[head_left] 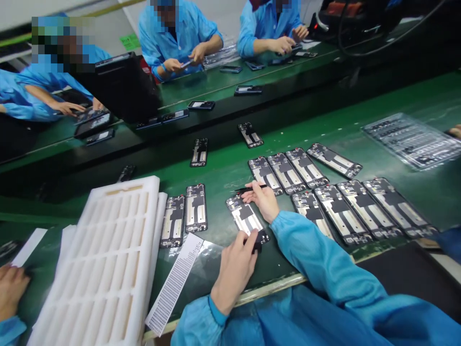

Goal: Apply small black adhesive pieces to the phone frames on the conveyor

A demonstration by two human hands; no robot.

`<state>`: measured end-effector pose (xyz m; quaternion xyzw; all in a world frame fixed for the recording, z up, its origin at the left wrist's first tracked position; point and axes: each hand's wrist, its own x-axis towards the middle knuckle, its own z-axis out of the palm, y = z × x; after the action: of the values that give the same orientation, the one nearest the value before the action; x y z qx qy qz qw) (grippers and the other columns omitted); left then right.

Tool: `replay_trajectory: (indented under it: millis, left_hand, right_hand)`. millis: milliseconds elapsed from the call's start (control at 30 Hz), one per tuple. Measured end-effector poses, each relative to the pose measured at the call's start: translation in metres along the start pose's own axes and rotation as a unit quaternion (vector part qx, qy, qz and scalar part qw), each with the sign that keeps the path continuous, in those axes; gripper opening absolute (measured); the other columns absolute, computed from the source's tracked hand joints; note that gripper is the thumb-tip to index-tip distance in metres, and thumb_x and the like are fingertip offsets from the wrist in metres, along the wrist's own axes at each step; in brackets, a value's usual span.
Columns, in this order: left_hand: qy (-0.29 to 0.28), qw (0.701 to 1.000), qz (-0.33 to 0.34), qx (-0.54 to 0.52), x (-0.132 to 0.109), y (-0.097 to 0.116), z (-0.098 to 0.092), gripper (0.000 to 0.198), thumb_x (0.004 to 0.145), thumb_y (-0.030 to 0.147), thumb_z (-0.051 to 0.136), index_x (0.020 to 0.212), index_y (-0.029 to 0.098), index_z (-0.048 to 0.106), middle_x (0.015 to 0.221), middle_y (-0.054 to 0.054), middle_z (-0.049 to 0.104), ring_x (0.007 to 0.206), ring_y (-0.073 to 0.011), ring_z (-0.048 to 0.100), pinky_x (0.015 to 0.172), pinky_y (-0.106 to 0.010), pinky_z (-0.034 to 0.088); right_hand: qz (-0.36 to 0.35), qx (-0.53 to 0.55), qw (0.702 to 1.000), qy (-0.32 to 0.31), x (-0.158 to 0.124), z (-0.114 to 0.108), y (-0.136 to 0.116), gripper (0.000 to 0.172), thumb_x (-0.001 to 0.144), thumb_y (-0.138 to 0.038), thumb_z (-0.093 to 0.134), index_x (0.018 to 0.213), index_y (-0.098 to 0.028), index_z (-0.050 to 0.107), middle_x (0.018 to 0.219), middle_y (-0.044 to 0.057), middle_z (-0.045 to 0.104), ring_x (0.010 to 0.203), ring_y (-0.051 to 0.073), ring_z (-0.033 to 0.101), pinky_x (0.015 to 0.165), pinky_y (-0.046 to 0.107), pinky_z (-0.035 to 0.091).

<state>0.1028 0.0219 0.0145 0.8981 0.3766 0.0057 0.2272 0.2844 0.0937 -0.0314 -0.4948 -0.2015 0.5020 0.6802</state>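
Observation:
An opened phone (246,216) with its internal frame showing lies in front of me, tilted slightly to the left. My left hand (236,264) grips its lower end, fingers bent over the edge; something dark under those fingers is partly hidden. At the phone's upper end, my right hand (262,198) pinches black tweezers (240,189) whose tips point left. Left of this phone lie two similar opened phones (196,207). A white strip of small dark stickers (176,283) rests beside my left hand.
Several more opened phones (342,214) lie in rows on the right. White foam trays (94,206) are stacked at the left, near a co-worker's hand (12,290). A clear plastic sheet (414,139) lies far right. Co-workers in blue (180,36) sit across the green bench (223,154).

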Motion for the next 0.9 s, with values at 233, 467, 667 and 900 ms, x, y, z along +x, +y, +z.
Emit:
replay_trajectory:
  millis: [233,467,667,900]
  left_hand:
    - [-0.003,1.0,0.006,-0.003,0.008,-0.004,0.01,0.045,0.098,0.015,0.049,0.142,0.025,0.05,0.111,-0.004,0.063,0.088,-0.0168,0.068,0.072,-0.026,0.054]
    - [-0.02,1.0,0.019,0.002,0.005,-0.006,0.015,0.048,0.096,0.017,0.055,0.142,0.028,0.051,0.11,-0.001,0.062,0.088,-0.0156,0.068,0.073,-0.027,0.055]
    - [-0.025,0.999,0.005,0.032,0.004,0.0,0.02,0.061,0.089,0.013,0.063,0.147,0.028,0.049,0.113,-0.004,0.062,0.08,-0.0162,0.068,0.064,-0.026,0.054]
    - [-0.009,0.999,-0.031,-0.03,0.005,0.006,0.025,0.065,0.085,0.01,0.065,0.147,0.027,0.052,0.112,-0.007,0.065,0.075,-0.0199,0.068,0.061,-0.03,0.052]
  right_hand:
    - [0.011,0.003,1.0,0.003,0.001,0.002,-0.002,0.056,0.073,-0.071,0.074,0.086,-0.016,0.066,0.061,0.005,0.074,0.051,0.014,0.068,0.048,0.023,0.052]
    - [0.024,0.002,1.0,-0.001,0.001,0.001,-0.003,0.058,0.073,-0.072,0.074,0.087,-0.017,0.066,0.061,0.004,0.074,0.051,0.013,0.068,0.05,0.023,0.052]
    - [0.025,0.004,1.0,-0.005,0.002,0.0,-0.002,0.059,0.071,-0.072,0.075,0.088,-0.017,0.065,0.063,0.004,0.074,0.052,0.013,0.068,0.052,0.023,0.052]
    - [0.025,0.003,1.0,-0.003,0.002,0.001,-0.003,0.059,0.071,-0.073,0.075,0.088,-0.017,0.066,0.062,0.004,0.074,0.052,0.013,0.068,0.052,0.022,0.052]
